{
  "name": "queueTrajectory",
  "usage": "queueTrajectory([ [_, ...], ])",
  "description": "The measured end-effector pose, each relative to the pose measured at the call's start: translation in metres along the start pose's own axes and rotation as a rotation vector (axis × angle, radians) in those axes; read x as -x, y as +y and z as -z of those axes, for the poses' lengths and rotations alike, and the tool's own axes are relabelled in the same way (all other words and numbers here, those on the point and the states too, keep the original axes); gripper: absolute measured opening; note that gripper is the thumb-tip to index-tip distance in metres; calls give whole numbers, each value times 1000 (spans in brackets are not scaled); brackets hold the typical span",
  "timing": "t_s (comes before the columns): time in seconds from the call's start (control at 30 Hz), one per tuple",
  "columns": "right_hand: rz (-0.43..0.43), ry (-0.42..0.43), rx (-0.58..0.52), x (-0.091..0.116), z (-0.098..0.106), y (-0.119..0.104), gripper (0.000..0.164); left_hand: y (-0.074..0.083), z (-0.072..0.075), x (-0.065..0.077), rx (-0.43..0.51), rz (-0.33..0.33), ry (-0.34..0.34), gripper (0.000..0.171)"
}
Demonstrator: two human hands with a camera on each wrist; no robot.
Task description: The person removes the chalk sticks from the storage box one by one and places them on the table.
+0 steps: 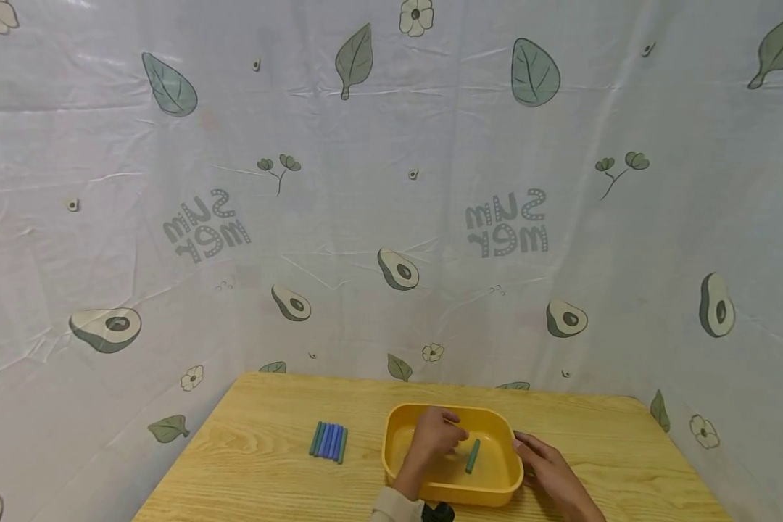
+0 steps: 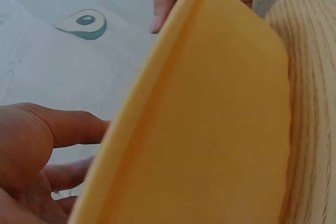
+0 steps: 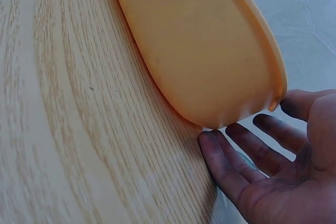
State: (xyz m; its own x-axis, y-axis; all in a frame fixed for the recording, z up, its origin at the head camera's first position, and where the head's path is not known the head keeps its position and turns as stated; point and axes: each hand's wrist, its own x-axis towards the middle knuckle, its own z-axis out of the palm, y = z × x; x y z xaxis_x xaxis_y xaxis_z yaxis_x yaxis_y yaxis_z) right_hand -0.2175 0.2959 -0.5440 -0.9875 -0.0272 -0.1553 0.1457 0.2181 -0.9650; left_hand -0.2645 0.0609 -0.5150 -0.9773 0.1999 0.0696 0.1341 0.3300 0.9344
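A yellow plastic tub (image 1: pixel 453 495) with rounded corners sits on the wooden table. My left hand (image 1: pixel 436 433) reaches over its near left rim, fingers bent loosely inside. In the left wrist view, the tub's wall hides the fingertips of the left hand (image 2: pixel 39 156), and I see nothing held. Just right of those fingers a short green stick (image 1: pixel 473 457) lies on the tub's floor. At the tub's right end my right hand (image 1: pixel 551 467) holds it, thumb at the rim. In the right wrist view, several fingertips (image 3: pixel 210 140) touch the outside of the end wall.
To the left of the tub, several short green and blue sticks (image 1: pixel 328 442) lie side by side in a row on the table (image 1: pixel 267 420). Behind the table hangs a pale sheet (image 1: pixel 339 217) printed with avocados and leaves.
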Motion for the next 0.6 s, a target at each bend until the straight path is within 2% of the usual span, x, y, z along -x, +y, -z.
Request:
queueTrajectory([
  [0.13, 0, -3, -1, 0, 0, -1, 69, 2, -8, -2, -31, 32, -11, 29],
  [0.37, 2, -21, -8, -2, 1, -1, 71, 4, -17, -7, -160, 47, -14, 23],
  [0.47, 9, -38, -6, -2, 2, 0, 73, 5, -21, -8, -156, 64, -21, 21],
  [0.57, 13, -33, -6, -3, 3, 0, 74, -2, -27, -13, -169, 56, -26, 16],
  [0.6, 13, -28, -6, -3, 3, 0, 73, -11, -33, -19, -189, 46, -16, 9],
])
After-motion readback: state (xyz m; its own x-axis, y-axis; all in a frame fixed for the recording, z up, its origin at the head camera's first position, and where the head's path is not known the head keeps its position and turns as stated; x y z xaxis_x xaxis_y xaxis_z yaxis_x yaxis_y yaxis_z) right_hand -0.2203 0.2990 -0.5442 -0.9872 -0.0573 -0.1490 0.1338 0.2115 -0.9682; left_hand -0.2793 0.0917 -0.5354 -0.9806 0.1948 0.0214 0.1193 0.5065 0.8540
